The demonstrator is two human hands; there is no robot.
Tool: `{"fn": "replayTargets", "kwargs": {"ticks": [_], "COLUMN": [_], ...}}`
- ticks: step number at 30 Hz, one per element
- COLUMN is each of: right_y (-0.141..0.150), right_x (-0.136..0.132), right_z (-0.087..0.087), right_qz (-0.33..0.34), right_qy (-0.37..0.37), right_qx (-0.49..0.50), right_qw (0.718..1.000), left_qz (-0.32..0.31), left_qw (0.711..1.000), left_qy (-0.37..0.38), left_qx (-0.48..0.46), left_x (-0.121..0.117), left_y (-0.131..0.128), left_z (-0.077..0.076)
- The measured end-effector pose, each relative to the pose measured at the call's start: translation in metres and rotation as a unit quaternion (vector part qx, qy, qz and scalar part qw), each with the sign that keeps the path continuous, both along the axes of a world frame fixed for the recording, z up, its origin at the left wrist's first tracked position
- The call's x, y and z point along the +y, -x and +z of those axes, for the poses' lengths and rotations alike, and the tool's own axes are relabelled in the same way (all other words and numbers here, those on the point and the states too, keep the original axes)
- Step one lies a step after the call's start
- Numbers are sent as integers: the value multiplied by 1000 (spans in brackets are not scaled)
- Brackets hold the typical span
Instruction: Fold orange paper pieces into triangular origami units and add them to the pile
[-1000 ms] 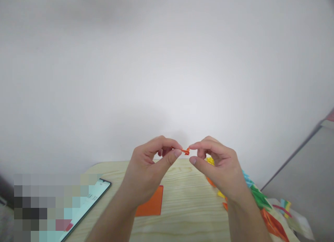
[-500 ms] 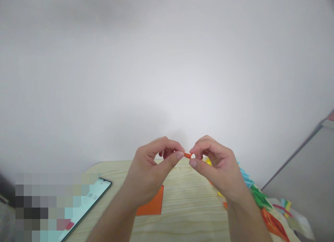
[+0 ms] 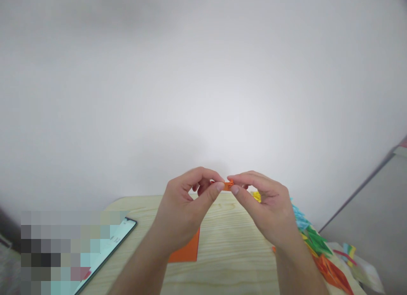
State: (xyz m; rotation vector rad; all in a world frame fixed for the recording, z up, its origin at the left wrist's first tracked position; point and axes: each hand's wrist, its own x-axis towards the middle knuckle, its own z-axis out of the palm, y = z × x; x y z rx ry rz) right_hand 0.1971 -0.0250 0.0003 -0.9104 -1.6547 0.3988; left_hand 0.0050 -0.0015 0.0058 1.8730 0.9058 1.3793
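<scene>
A small folded piece of orange paper [image 3: 227, 186] is held up between my two hands, above the far part of the table. My left hand [image 3: 187, 203] pinches its left end between thumb and forefinger. At the other end, the thumb and fingertips of my right hand [image 3: 263, 201] close on its crumpled, pleated tip. Below my left wrist lies a flat orange sheet of paper [image 3: 187, 250], partly covered by that arm.
A phone [image 3: 110, 248] lies at the table's left, partly blurred out. Along the right edge are folded papers: yellow [image 3: 257, 196], light blue [image 3: 300, 218], green [image 3: 318, 242] and orange [image 3: 333, 273]. A white wall [image 3: 203, 95] rises behind the wooden table [image 3: 235, 252].
My right fingers have closed in on the right end of the orange paper and flattened out. The paper has turned, showing more of its face. My left hand has hardly moved.
</scene>
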Motion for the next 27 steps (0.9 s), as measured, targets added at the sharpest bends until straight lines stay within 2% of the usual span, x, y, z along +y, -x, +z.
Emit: {"fn": "replayTargets", "kwargs": {"ticks": [6, 14, 22, 27], "right_y": [1, -4, -5, -5], "right_x": [-1, 3, 5, 4], "right_z": [2, -4, -7, -8], "right_qz": [-3, 19, 2, 16], "right_qy": [8, 64, 51, 53], "right_qx": [-19, 38, 52, 60], "right_qw": [1000, 997, 997, 997], "left_qz": [24, 11, 17, 19], "left_qw": [1000, 1000, 999, 999], "left_qy": [-3, -15, -36, -34], "left_qx": [7, 9, 9, 7], "left_x": [0, 0, 0, 1], "left_y": [-2, 3, -1, 1], "left_z": [0, -4, 0, -1]}}
